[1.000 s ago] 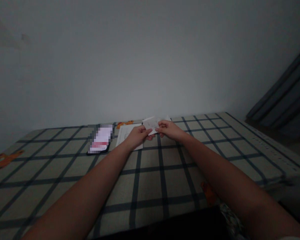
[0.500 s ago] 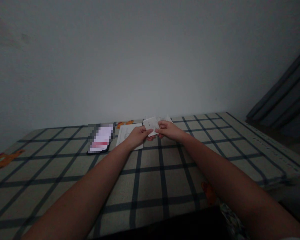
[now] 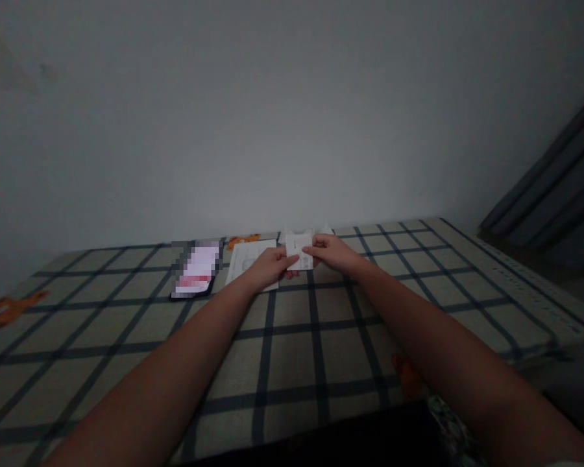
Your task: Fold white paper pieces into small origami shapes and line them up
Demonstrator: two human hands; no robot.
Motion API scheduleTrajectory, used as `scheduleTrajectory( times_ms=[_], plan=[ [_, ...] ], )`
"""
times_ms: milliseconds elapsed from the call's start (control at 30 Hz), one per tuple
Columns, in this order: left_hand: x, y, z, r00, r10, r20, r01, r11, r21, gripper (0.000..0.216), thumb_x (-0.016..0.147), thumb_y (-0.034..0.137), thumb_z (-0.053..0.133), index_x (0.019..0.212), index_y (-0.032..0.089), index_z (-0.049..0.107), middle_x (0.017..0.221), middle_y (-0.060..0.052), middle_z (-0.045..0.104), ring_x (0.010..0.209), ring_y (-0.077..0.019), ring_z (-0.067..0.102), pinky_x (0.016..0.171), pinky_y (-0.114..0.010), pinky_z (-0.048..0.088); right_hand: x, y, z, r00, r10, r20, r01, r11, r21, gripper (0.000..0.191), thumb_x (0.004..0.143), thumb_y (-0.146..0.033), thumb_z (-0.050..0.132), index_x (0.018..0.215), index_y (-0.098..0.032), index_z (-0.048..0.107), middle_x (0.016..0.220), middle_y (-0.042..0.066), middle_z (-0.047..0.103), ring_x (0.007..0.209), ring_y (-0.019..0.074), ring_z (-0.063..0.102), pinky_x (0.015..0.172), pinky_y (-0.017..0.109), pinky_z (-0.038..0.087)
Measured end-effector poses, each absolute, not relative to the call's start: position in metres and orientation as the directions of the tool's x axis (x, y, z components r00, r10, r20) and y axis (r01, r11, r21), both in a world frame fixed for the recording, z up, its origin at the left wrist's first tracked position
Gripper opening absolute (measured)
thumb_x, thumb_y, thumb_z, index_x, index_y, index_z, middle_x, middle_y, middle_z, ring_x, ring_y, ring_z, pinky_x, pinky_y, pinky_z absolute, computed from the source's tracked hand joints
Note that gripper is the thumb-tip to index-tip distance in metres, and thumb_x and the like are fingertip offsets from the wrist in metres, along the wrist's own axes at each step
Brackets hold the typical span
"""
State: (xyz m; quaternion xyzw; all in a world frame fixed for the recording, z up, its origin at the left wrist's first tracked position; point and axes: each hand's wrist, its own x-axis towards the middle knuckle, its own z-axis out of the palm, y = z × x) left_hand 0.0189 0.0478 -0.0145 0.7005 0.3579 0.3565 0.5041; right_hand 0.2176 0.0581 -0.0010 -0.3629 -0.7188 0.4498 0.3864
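Observation:
Between my two hands is a small white packet or folded paper (image 3: 299, 249) with faint printing on its face, held upright; which of the two it is I cannot tell. My left hand (image 3: 271, 266) is closed on its left side, thumb across the front. My right hand (image 3: 331, 253) pinches the right side, thumb on the face. Behind the hands lies crumpled whitish, see-through wrapping (image 3: 326, 229), partly hidden. A white printed sheet (image 3: 246, 256) lies flat beside my left hand, which covers part of it.
A phone (image 3: 198, 269) with a lit, pixelated screen lies left of the sheet. Everything rests on a checked cloth (image 3: 292, 344) with orange patterns. A pale wall (image 3: 292, 117) stands directly behind, and a grey curtain (image 3: 559, 181) hangs at the right.
The small white piece has turned from a tilt to nearly upright and shifted slightly right. My right thumb has moved up onto its face; both arms have barely moved.

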Motion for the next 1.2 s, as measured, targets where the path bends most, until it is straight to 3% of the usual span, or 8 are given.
scheduleTrajectory(
  times_ms=[233,433,700,1000,1200],
  plan=[
    [0.02,0.049,-0.014,0.342,0.9,0.272,0.199,-0.352,0.915,0.035,0.078,0.047,0.058,0.082,0.013,0.065,0.068,-0.003,0.062,0.057,-0.0121,0.052,0.052,-0.022,0.037,0.215,0.057,-0.004,-0.505,0.849,0.159,0.171,0.279,-0.945,0.02,0.075,-0.026,0.06,0.09,-0.013,0.059,0.074,0.003,0.064,0.06,0.0105,0.058,0.058,0.023,0.047],
    [0.021,0.041,-0.009,0.411,0.885,0.22,0.269,-0.348,0.898,0.035,0.076,0.047,0.06,0.085,0.014,0.069,0.066,-0.003,0.063,0.054,-0.0128,0.053,0.049,-0.022,0.037,0.213,0.052,0.004,-0.428,0.874,0.233,0.13,0.314,-0.94,0.016,0.076,-0.03,0.058,0.077,-0.014,0.057,0.069,0.0,0.059,0.06,0.0103,0.055,0.055,0.022,0.042],
    [0.021,0.049,-0.016,0.347,0.913,0.215,0.021,-0.236,0.972,0.039,0.071,0.041,0.068,0.097,0.011,0.067,0.082,-0.009,0.068,0.062,-0.0131,0.059,0.059,-0.026,0.046,0.216,0.059,0.002,-0.246,0.92,0.305,0.056,0.327,-0.943,0.023,0.073,-0.036,0.06,0.071,-0.016,0.05,0.063,-0.002,0.054,0.057,0.0089,0.05,0.053,0.021,0.039],
    [0.018,0.056,-0.018,0.209,0.936,0.283,0.029,-0.295,0.955,0.037,0.074,0.045,0.064,0.089,0.012,0.069,0.072,-0.005,0.065,0.06,-0.0124,0.055,0.057,-0.024,0.042,0.219,0.056,0.007,-0.193,0.925,0.327,0.175,0.361,-0.916,0.022,0.071,-0.032,0.055,0.062,-0.018,0.04,0.056,-0.006,0.039,0.053,0.0077,0.038,0.048,0.02,0.028],
    [0.014,0.057,-0.016,0.148,0.94,0.308,0.128,-0.327,0.936,0.038,0.074,0.047,0.064,0.091,0.014,0.071,0.068,-0.004,0.064,0.06,-0.0138,0.054,0.056,-0.025,0.04,0.217,0.054,0.007,-0.234,0.921,0.311,0.145,0.349,-0.926,0.026,0.073,-0.038,0.056,0.065,-0.018,0.041,0.057,-0.005,0.044,0.053,0.0079,0.042,0.048,0.02,0.031]
  ],
)
